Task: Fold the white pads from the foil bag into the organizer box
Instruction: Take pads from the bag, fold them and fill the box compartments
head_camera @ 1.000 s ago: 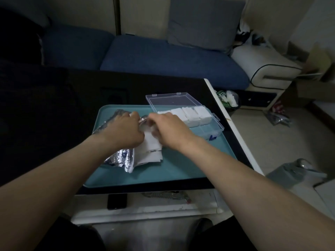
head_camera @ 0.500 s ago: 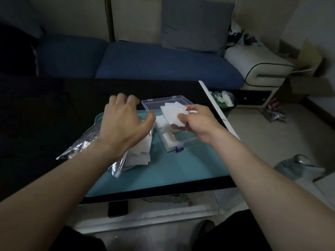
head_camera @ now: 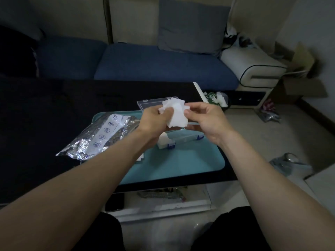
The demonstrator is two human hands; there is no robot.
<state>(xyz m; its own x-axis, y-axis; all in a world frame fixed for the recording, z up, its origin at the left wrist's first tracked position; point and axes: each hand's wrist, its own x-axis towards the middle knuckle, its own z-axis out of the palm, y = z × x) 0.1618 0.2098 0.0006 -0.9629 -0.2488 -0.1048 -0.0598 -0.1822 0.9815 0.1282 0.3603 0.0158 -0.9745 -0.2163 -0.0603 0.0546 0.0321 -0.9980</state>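
White pad [head_camera: 176, 115] is held in the air above the organizer box [head_camera: 183, 137], pinched on both sides: left hand [head_camera: 154, 122] curled on its left edge, right hand [head_camera: 204, 118] thumb and fingers on its right edge. Foil bag [head_camera: 101, 136] lies left on the teal tray [head_camera: 181, 165].

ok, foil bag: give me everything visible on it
The foil bag is crinkled silver, with a white label strip printed with small round icons running along it. It lies flat and slack, partly on the teal tray and partly on the dark tabletop. The left forearm hides its near right end. Neither hand touches it.
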